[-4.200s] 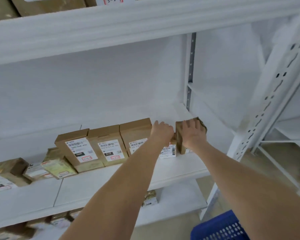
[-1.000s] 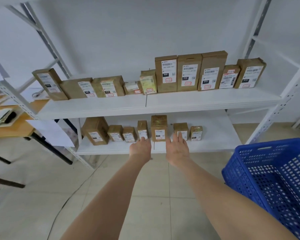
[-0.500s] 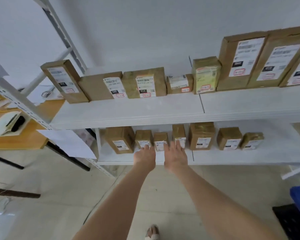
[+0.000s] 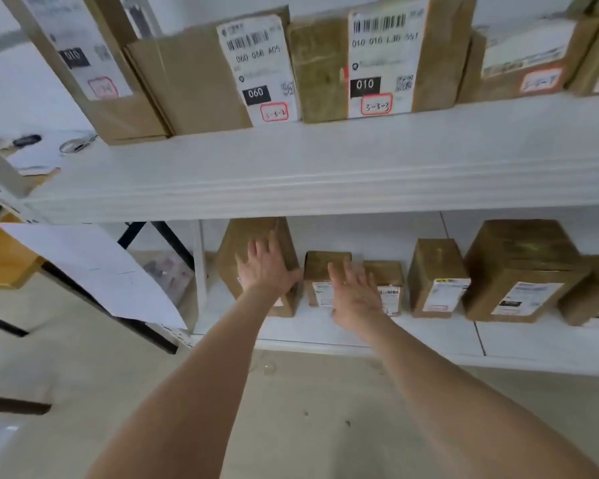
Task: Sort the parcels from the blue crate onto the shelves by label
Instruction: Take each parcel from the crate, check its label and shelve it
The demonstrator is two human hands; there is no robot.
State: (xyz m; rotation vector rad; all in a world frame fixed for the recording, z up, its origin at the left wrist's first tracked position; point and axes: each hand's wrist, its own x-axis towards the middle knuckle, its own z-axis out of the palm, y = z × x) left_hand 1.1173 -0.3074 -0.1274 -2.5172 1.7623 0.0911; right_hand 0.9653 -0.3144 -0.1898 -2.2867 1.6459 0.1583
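The left grip [image 4: 267, 271] presses with fingers spread flat on the tall brown cardboard parcel [image 4: 253, 236] at the left end of the lower white metal shelf [image 4: 436, 335]. The right grip [image 4: 355, 293], fingers straight and holding nothing, reaches over the small brown cardboard parcel [image 4: 320, 267] just right of it.

Both arms extended, left hand [image 4: 267, 267] and right hand [image 4: 355, 293] flat, fingers straight.

We read 060 068 A05, 060 and 3-3-2 on the middle parcel [image 4: 256, 63], 010 and 3-3-3 on the right parcel [image 4: 381, 60], 010 on the left parcel [image 4: 75, 58].
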